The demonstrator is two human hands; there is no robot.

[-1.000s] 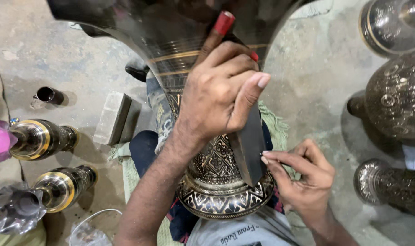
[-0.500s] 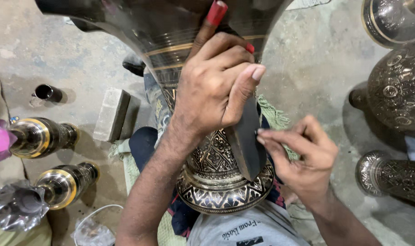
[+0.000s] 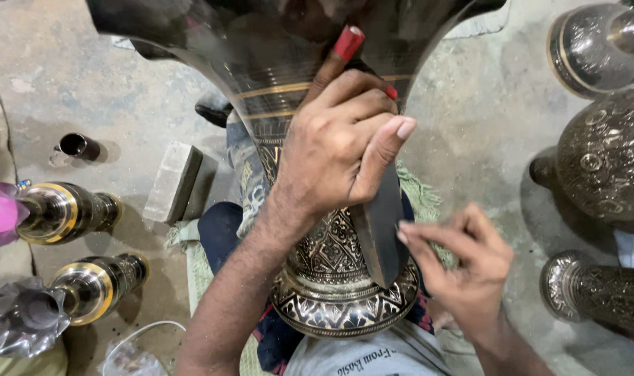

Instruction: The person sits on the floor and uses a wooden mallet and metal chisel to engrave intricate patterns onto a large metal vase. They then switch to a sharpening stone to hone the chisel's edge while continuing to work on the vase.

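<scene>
Since a moment ago your right hand has slid a little lower and away from the dark blade, its fingertips now just touching the blade's edge rather than pinching it, fingers loosely bunched together. Your left hand has hardly shifted: it is wrapped tight around the red-handled tool, thumb stretched along the top, the dark flat blade pointing down against the engraved belly of the tall metal vase. The vase lies across your lap, its flared mouth far from you and its patterned foot close to your body. On the floor to your left lie two brass-banded vases and a grey block; more engraved vessels stand at your right.
</scene>
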